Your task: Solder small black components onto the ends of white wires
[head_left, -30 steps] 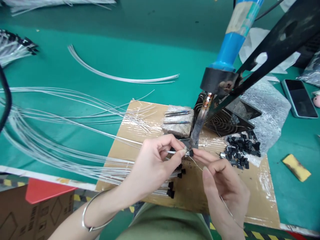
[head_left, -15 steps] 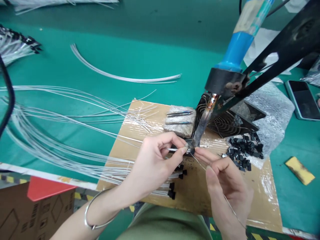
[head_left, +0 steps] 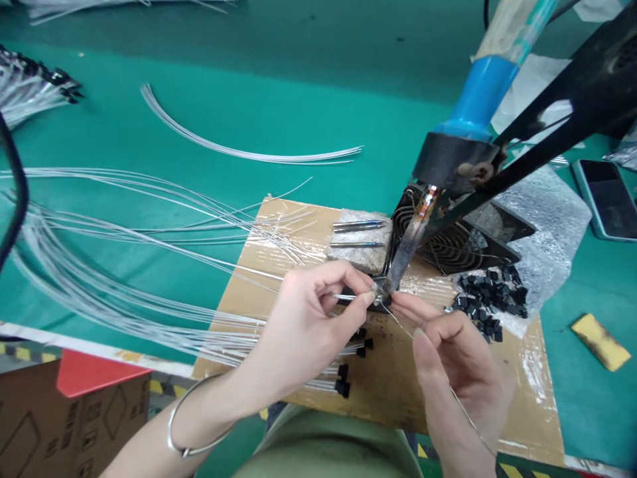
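Observation:
A soldering iron (head_left: 423,206) with a blue sleeve is clamped in a black stand, its tip pointing down at the work. My left hand (head_left: 323,318) pinches thin white wires (head_left: 259,271) close to that tip. Between thumb and fingers my right hand (head_left: 458,365) grips a thin solder wire (head_left: 398,323), whose free end reaches the tip; its other end runs down across the palm. My right fingertips are close beside the joint. The small part at the joint is mostly hidden by fingers and tip.
Beneath the hands lies a cardboard sheet (head_left: 522,411). A small fan (head_left: 448,242) and black connectors (head_left: 490,299) on bubble wrap (head_left: 557,219) lie right. Finished wires with black ends (head_left: 342,388) are below; a yellow sponge (head_left: 600,340) and a phone (head_left: 604,199) sit far right.
The soldering iron and its stand appear slightly further right in view. My right hand has shifted a little right, still gripping the solder wire; my left hand stays nearly in place.

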Motion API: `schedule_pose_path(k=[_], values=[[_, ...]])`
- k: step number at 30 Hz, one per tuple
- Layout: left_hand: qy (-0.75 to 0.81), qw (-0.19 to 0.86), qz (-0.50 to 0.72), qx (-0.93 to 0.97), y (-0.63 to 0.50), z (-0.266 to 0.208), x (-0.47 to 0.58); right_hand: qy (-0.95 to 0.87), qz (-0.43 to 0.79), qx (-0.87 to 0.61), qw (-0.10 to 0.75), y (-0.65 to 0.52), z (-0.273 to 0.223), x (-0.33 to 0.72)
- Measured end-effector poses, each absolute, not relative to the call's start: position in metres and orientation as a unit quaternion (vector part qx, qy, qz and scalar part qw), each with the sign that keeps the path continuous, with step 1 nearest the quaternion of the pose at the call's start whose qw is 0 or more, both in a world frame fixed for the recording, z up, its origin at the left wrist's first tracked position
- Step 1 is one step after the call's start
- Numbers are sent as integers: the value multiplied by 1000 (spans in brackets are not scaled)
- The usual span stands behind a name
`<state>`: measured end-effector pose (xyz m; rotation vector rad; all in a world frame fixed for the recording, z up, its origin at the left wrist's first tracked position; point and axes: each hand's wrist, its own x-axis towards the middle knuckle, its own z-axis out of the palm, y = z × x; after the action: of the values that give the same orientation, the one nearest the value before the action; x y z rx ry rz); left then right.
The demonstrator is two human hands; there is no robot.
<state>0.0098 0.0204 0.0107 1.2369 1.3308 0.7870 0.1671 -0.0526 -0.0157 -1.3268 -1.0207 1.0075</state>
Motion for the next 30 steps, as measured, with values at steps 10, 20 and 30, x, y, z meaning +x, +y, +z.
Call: schedule_pose_path(k=[10,20,30], values=[[567,541,332,525,19,10,12,-403,426,-593,552,-54,-9,161],[569,545,335,517,16,10,10,-456,422,-546,562,-53,-18,171],[565,540,343,520,16,11,11,-452,427,-539,568,-52,-18,168]])
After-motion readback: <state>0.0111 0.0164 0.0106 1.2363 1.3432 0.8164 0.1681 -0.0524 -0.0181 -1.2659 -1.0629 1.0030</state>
